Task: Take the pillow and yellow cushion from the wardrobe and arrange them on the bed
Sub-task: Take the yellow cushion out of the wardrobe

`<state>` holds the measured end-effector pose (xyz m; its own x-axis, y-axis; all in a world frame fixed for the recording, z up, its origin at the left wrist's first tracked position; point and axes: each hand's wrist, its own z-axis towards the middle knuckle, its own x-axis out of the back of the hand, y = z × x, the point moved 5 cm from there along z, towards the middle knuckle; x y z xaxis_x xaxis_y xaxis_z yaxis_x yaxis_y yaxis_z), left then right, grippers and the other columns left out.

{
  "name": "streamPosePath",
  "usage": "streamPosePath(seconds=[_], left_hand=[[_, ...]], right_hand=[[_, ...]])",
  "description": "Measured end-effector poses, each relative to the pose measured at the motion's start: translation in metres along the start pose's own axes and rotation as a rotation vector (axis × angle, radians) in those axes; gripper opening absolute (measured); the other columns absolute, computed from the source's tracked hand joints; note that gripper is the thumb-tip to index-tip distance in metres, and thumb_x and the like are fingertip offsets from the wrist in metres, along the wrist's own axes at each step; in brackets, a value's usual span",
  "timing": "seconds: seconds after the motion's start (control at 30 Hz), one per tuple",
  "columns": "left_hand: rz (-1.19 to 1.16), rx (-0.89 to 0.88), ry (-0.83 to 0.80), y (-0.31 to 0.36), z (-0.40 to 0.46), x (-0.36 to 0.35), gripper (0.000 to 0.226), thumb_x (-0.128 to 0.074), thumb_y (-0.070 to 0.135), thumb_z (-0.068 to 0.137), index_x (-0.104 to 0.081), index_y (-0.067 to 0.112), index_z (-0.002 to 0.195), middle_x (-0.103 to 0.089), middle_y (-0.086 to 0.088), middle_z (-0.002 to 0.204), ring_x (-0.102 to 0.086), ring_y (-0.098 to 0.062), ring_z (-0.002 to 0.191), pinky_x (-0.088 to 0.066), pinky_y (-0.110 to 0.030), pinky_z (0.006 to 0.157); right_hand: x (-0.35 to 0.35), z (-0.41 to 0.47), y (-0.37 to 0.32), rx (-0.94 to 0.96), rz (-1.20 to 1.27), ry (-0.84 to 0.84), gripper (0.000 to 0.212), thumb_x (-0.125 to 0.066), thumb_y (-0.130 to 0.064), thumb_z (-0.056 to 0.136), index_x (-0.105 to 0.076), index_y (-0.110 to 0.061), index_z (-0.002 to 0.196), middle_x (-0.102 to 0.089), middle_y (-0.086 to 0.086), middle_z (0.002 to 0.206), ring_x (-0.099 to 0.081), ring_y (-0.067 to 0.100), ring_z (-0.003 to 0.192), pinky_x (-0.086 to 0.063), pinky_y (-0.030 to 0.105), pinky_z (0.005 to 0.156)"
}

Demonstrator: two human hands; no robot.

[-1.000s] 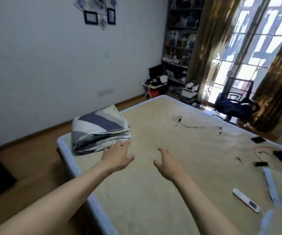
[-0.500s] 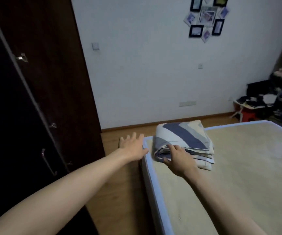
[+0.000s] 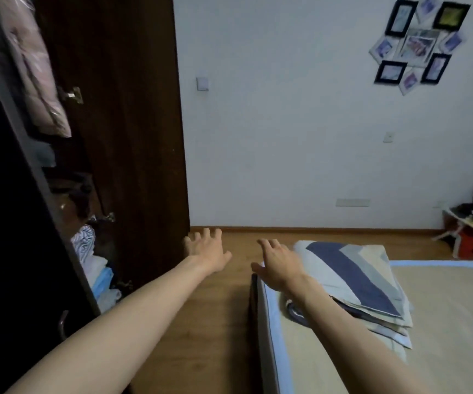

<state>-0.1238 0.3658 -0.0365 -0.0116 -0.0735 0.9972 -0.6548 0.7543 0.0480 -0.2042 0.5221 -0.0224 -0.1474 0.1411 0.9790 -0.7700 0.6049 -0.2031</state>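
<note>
A dark wooden wardrobe [image 3: 133,132] fills the left of the head view, with one door swung open. Inside, shelves hold a pink bagged bundle [image 3: 39,72] up high and folded striped and blue textiles [image 3: 96,268] lower down. No pillow or yellow cushion shows. My left hand [image 3: 207,248] reaches out over the wooden floor with fingers spread, holding nothing. My right hand [image 3: 278,264] is open above the corner of the bed [image 3: 442,322], just left of a folded blue, grey and cream blanket [image 3: 357,282].
A strip of wooden floor [image 3: 215,336] runs between wardrobe and bed. Framed pictures [image 3: 420,44] hang on the white wall. A small cluttered table with a red stool [image 3: 471,231] stands at the far right.
The view has swung left from the bed toward the wardrobe, whose open interior now shows. My right hand has lifted off the folded blanket; both hands stretch forward.
</note>
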Motion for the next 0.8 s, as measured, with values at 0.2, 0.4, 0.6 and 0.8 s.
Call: streamPosePath(seconds=[0.2, 0.4, 0.6, 0.8], left_hand=[[0.007, 0.220, -0.016, -0.050, 0.095, -0.024, 0.072, -0.045, 0.056, 0.095, -0.021, 0.022, 0.154, -0.029, -0.014, 0.157, -0.034, -0.038, 0.138, -0.032, -0.054, 0.110], [0.072, 0.501, 0.017, -0.159, 0.157, 0.005, 0.070, -0.045, 0.054, 0.095, -0.022, 0.020, 0.152, -0.028, -0.015, 0.155, -0.032, -0.039, 0.137, -0.029, -0.054, 0.106], [0.117, 0.855, 0.081, -0.282, 0.182, 0.039, 0.068, -0.048, 0.056, 0.091, -0.028, 0.021, 0.147, -0.035, -0.013, 0.147, -0.039, -0.037, 0.129, -0.030, -0.051, 0.100], [0.213, 1.123, 0.216, -0.422, 0.180, 0.066, 0.064, -0.048, 0.054, 0.090, -0.033, 0.019, 0.141, -0.041, -0.014, 0.141, -0.042, -0.036, 0.124, -0.031, -0.051, 0.102]], right_hand=[[-0.035, 0.154, -0.028, 0.165, 0.099, -0.060, 0.068, -0.056, -0.048, 0.095, -0.031, -0.016, 0.150, -0.046, 0.013, 0.148, -0.050, 0.034, 0.130, -0.047, 0.047, 0.101], [-0.048, 0.278, -0.111, 0.413, 0.141, -0.162, 0.069, -0.058, -0.047, 0.094, -0.028, -0.023, 0.152, -0.044, 0.008, 0.151, -0.048, 0.031, 0.135, -0.045, 0.048, 0.108], [-0.052, 0.350, -0.222, 0.684, 0.138, -0.175, 0.065, -0.057, -0.043, 0.095, -0.030, -0.022, 0.150, -0.045, 0.009, 0.147, -0.050, 0.030, 0.131, -0.045, 0.047, 0.107], [-0.069, 0.404, -0.342, 0.944, 0.084, -0.124, 0.059, -0.058, -0.043, 0.094, -0.035, -0.015, 0.141, -0.049, 0.012, 0.137, -0.050, 0.034, 0.127, -0.044, 0.046, 0.101]])
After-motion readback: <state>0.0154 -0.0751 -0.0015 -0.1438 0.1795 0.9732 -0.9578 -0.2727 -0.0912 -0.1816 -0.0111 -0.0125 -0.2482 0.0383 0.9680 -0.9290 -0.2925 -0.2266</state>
